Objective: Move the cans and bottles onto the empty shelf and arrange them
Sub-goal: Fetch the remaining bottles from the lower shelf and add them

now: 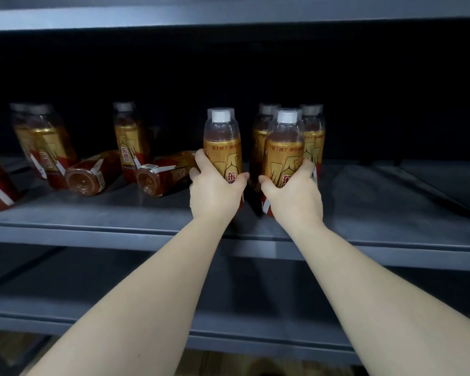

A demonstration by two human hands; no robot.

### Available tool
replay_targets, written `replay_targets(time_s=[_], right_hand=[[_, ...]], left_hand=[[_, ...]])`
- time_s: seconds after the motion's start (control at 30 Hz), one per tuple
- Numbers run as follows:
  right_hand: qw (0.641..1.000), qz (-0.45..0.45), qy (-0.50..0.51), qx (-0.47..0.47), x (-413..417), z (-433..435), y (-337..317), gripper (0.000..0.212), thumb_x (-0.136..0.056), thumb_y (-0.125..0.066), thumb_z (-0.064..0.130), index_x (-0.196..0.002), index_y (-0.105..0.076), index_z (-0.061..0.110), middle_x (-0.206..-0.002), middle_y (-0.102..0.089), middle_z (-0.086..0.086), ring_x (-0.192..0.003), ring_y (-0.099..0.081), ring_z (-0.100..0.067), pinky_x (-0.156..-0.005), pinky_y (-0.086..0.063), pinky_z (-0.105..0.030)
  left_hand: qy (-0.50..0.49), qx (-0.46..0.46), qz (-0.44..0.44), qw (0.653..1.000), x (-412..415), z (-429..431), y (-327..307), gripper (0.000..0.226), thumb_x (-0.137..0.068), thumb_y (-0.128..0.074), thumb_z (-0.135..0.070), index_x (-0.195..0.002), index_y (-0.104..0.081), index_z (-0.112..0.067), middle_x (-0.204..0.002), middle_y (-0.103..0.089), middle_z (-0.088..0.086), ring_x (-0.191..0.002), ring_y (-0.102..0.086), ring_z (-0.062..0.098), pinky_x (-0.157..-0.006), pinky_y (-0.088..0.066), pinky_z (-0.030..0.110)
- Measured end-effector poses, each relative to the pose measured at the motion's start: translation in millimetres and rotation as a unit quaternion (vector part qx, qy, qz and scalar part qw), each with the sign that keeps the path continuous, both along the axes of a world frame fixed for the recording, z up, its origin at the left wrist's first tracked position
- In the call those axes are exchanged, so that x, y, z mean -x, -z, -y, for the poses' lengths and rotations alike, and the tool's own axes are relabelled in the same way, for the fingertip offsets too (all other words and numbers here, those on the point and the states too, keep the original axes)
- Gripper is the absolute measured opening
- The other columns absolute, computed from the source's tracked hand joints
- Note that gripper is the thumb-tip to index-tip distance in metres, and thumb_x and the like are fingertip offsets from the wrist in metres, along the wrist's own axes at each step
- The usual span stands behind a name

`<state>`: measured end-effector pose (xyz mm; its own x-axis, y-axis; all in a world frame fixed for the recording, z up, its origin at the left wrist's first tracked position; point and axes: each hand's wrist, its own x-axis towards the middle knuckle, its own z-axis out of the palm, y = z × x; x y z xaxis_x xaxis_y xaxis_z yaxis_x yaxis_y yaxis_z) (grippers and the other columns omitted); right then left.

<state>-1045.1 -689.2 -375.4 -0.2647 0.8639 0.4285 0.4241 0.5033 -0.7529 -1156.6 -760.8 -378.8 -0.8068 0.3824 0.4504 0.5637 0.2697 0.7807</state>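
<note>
Gripped bottle (223,143) low with left hand (215,192), second bottle (284,150) with right hand (295,195); held upright just before rear pair (314,134), likely to build tidy block.

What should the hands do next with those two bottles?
Probably nudge the left bottle over beside the right bottle, then let go. The left hand and right hand each grip one upright, a gap lies between them, and two bottles already stand behind the right one.

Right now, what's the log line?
left hand: grips left bottle | right hand: grips right bottle | both upright | fallen bottle near left hand
</note>
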Motion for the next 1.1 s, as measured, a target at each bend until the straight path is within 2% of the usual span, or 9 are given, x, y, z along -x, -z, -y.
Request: replay_targets(time_s=[0.13,0.37,0.67,0.93,1.1], right_hand=[[1.0,0.006,0.008,-0.01,2,0,1,0.086,-0.086,-0.068,0.053,-0.147,-0.025,0.01,-0.133,-0.053,-0.01,-0.115,-0.058,-0.033,-0.087,-0.056,-0.048],[1.0,0.002,-0.002,0.0,0,-1,0,0.087,-0.086,-0.07,0.05,-0.148,-0.024,0.011,-0.134,-0.052,-0.01,-0.115,-0.058,-0.033,-0.088,-0.055,-0.048],[1.0,-0.013,-0.01,0.001,0,-2,3,0.086,-0.085,-0.071,0.049,-0.147,-0.025,0.011,-0.135,-0.052,-0.01,-0.116,-0.058,-0.032,-0.088,-0.056,-0.047],[1.0,-0.023,-0.018,0.006,-1,-3,1,0.084,-0.085,-0.073,0.047,-0.145,-0.027,0.011,-0.135,-0.051,-0.009,-0.117,-0.056,-0.03,-0.089,-0.055,-0.044],[0.996,-0.055,-0.039,0.057,-5,-1,-10,0.08,-0.08,-0.079,0.04,-0.139,-0.031,0.012,-0.125,-0.056,-0.007,-0.11,-0.059,-0.027,-0.084,-0.053,-0.038]], left_hand=[[-0.029,0.013,-0.014,0.999,-1,0,1,0.092,-0.083,-0.074,-0.05,-0.151,-0.02,-0.019,-0.133,-0.052,0.011,-0.114,-0.059,0.033,-0.089,-0.052,0.045],[-0.016,0.008,-0.016,1.0,-8,6,-3,0.081,-0.079,-0.072,-0.051,-0.139,-0.032,-0.014,-0.12,-0.058,0.008,-0.104,-0.063,0.03,-0.086,-0.057,0.047],[-0.026,0.039,-0.013,0.999,-17,8,0,0.098,-0.075,-0.073,-0.065,-0.147,-0.025,-0.018,-0.132,-0.05,0.011,-0.115,-0.058,0.032,-0.092,-0.053,0.05],[-0.028,0.036,-0.008,0.999,-16,10,-4,0.089,-0.078,-0.075,-0.056,-0.142,-0.028,-0.016,-0.124,-0.057,0.007,-0.111,-0.061,0.029,-0.088,-0.056,0.045],[-0.005,0.033,0.027,0.999,-20,15,-15,0.084,-0.079,-0.078,-0.049,-0.138,-0.029,-0.015,-0.122,-0.056,0.008,-0.109,-0.061,0.03,-0.087,-0.055,0.042]])
